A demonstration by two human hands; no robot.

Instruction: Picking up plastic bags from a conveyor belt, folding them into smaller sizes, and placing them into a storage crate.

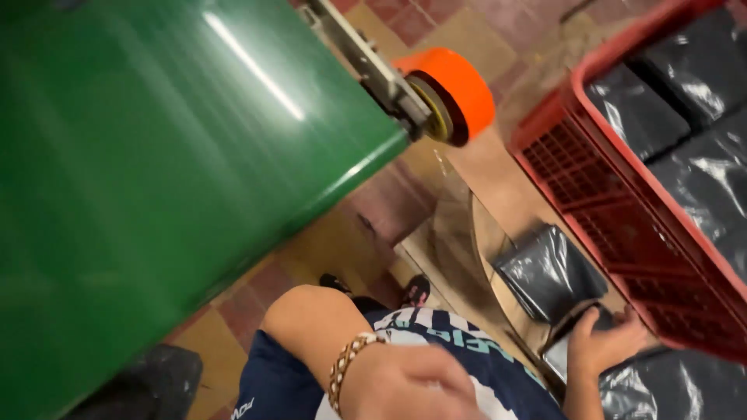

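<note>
My right hand [611, 342] is low on the right, fingers curled around the edge of a small black plastic-wrapped package [580, 320] on a shiny metal surface [459, 233]. A second black wrapped package [548, 272] lies just beyond it, beside a red plastic crate [591, 187]. My left hand [408, 385] is blurred at the bottom centre in front of my dark blue printed shirt [467, 346], with a beaded bracelet [350, 365] on the wrist. Nothing shows in that hand, and its fingers are too blurred to read.
A wide green conveyor belt [156, 155] fills the left half and ends at an orange roller cap [459, 82] on a metal bracket. The red crate holds several black wrapped packages [685, 78]. More black plastic [677, 385] lies at bottom right. Below is a tiled floor [311, 257].
</note>
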